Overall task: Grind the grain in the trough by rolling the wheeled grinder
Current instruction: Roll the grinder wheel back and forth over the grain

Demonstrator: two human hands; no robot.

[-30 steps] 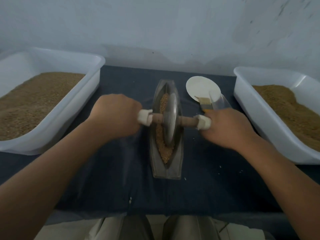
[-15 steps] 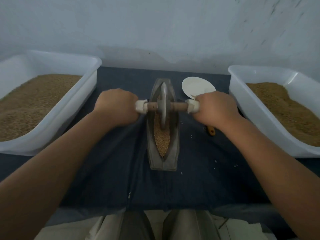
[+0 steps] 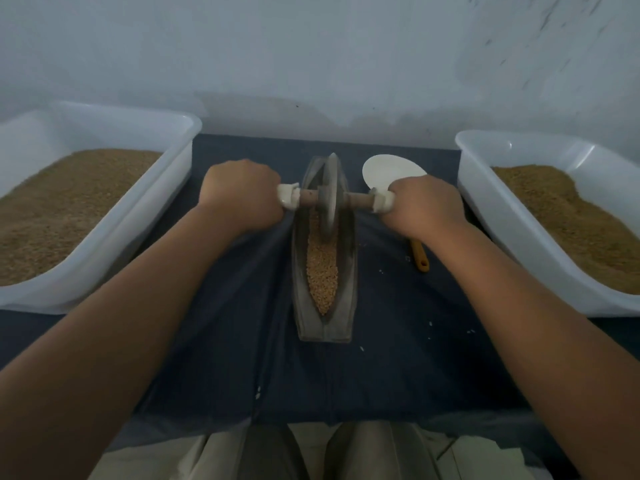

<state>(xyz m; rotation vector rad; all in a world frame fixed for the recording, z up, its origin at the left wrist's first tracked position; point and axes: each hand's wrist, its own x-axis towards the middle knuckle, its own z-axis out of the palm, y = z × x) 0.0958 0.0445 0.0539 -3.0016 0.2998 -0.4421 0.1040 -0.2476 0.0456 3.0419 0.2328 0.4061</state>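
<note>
A narrow grey boat-shaped trough (image 3: 346,306) lies lengthwise on the dark blue cloth, with tan grain (image 3: 322,271) in its groove. The wheeled grinder (image 3: 330,199), a grey disc on a wooden axle with white end caps, stands at the trough's far end. My left hand (image 3: 242,195) grips the left end of the axle. My right hand (image 3: 422,206) grips the right end. Both fists hide the handle ends.
A white tub of brown grain (image 3: 104,216) stands at the left and another white tub (image 3: 512,230) at the right. A white scoop (image 3: 384,171) lies behind my right hand, and an orange handle (image 3: 419,256) pokes out beneath it. Stray grains dot the cloth (image 3: 398,358).
Both hands have rolled the grinder away from me, from the trough's middle to its far end. More grain shows in the near part of the groove.
</note>
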